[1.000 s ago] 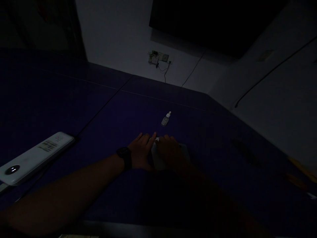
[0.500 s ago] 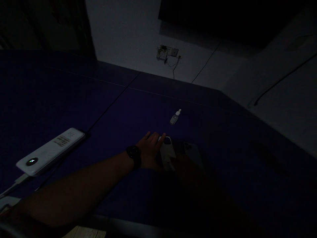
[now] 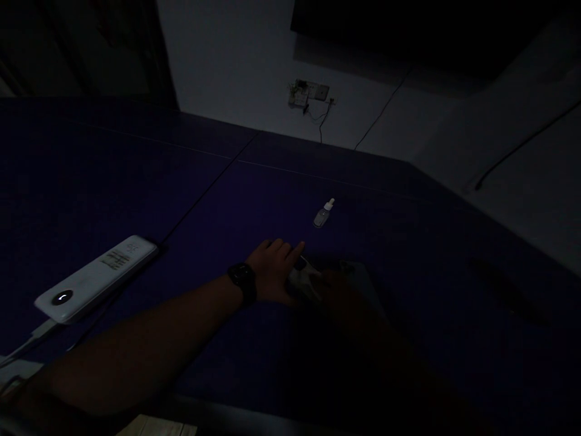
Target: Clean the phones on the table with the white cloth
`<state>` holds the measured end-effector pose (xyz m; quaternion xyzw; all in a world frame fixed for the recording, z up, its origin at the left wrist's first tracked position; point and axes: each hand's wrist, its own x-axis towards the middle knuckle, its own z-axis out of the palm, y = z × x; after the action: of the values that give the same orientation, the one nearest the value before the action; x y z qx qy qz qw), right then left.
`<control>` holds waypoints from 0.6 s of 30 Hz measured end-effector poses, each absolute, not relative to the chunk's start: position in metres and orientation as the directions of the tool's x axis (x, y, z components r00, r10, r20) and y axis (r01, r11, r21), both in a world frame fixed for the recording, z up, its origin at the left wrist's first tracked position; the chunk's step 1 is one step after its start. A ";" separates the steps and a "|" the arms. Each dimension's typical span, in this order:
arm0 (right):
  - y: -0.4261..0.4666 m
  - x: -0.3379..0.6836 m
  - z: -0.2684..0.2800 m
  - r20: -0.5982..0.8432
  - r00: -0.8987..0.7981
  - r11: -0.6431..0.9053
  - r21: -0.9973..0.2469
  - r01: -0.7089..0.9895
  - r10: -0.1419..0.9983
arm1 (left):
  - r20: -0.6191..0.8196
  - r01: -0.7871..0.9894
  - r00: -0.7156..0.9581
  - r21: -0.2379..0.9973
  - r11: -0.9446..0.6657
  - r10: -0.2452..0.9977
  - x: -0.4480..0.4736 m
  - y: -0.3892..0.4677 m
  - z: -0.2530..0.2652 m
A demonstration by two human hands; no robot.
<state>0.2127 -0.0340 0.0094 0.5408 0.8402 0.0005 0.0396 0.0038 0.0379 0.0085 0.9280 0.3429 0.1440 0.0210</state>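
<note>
The scene is very dark. My left hand [image 3: 272, 269], wearing a black watch [image 3: 242, 278], grips the left edge of a pale phone case [image 3: 297, 281], its index finger stretched along the top near the camera cutout. Over the case's right side, my right hand [image 3: 333, 287] is in deep shadow with its fingers closed on a small pale cloth [image 3: 311, 270] pressed to the surface. Partly under my right forearm lies a grey phone [image 3: 365, 281], camera end away from me. Beyond my hands lies a small dropper bottle [image 3: 322, 215] with a white top.
A white power bank [image 3: 97, 278] with a lit round display lies at the left, a cable [image 3: 43, 330] plugged into its near end. The dark blue tabletop [image 3: 218, 206] reaches a wall with sockets [image 3: 311, 91]. A dark elongated thing [image 3: 508, 290] lies at the right.
My right hand and the pale cloth have moved up along the case toward the camera cutout, covering more of it. My left hand has shifted slightly and the case looks more tilted.
</note>
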 end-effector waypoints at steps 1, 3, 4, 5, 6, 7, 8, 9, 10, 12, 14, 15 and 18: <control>-0.035 0.212 0.009 -0.067 -0.423 0.426 0.040 0.904 0.904 | 0.243 0.616 0.742 0.123 -0.778 0.625 0.001 0.041 0.010; -0.036 0.212 0.010 -0.067 -0.435 0.437 0.026 0.899 0.898 | 0.225 0.573 0.784 0.099 -0.814 0.579 -0.003 0.048 0.013; -0.036 0.212 0.010 -0.063 -0.444 0.446 0.018 0.895 0.894 | 0.221 0.564 0.791 0.097 -0.820 0.570 -0.005 0.051 0.014; -0.035 0.212 0.010 -0.055 -0.463 0.464 0.011 0.886 0.885 | 0.218 0.561 0.794 0.097 -0.822 0.568 -0.006 0.053 0.014; -0.034 0.212 0.010 -0.040 -0.488 0.489 0.007 0.872 0.872 | 0.216 0.564 0.792 0.099 -0.820 0.571 -0.007 0.055 0.015; -0.033 0.213 0.010 -0.017 -0.510 0.510 0.006 0.860 0.860 | 0.214 0.571 0.788 0.101 -0.815 0.578 -0.008 0.056 0.015; -0.032 0.214 0.009 0.010 -0.526 0.526 0.006 0.850 0.850 | 0.211 0.581 0.781 0.100 -0.808 0.588 -0.008 0.056 0.016; -0.030 0.215 0.008 0.041 -0.537 0.537 0.010 0.843 0.843 | 0.209 0.595 0.771 0.096 -0.798 0.601 -0.008 0.055 0.017; -0.029 0.216 0.008 0.071 -0.541 0.541 0.019 0.841 0.838 | 0.208 0.615 0.758 0.090 -0.784 0.618 -0.009 0.053 0.018; -0.025 0.218 0.010 0.096 -0.528 0.525 0.054 0.849 0.844 | 0.205 0.669 0.716 0.072 -0.740 0.667 -0.009 0.048 0.022; -0.022 0.219 0.014 0.079 -0.510 0.502 0.101 0.859 0.856 | 0.177 0.719 0.675 0.060 -0.692 0.716 -0.009 0.042 0.029; -0.022 0.220 0.017 0.074 -0.500 0.490 0.121 0.863 0.863 | 0.147 0.737 0.662 0.054 -0.674 0.735 -0.009 0.039 0.033; -0.025 0.223 0.024 0.099 -0.467 0.449 0.160 0.879 0.879 | 0.056 0.757 0.651 0.036 -0.653 0.757 -0.010 0.031 0.043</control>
<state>0.2228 -0.0253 0.0243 0.5163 0.8512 0.0943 -0.0007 -0.0099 0.0312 0.0432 0.9084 0.4167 0.0331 0.0049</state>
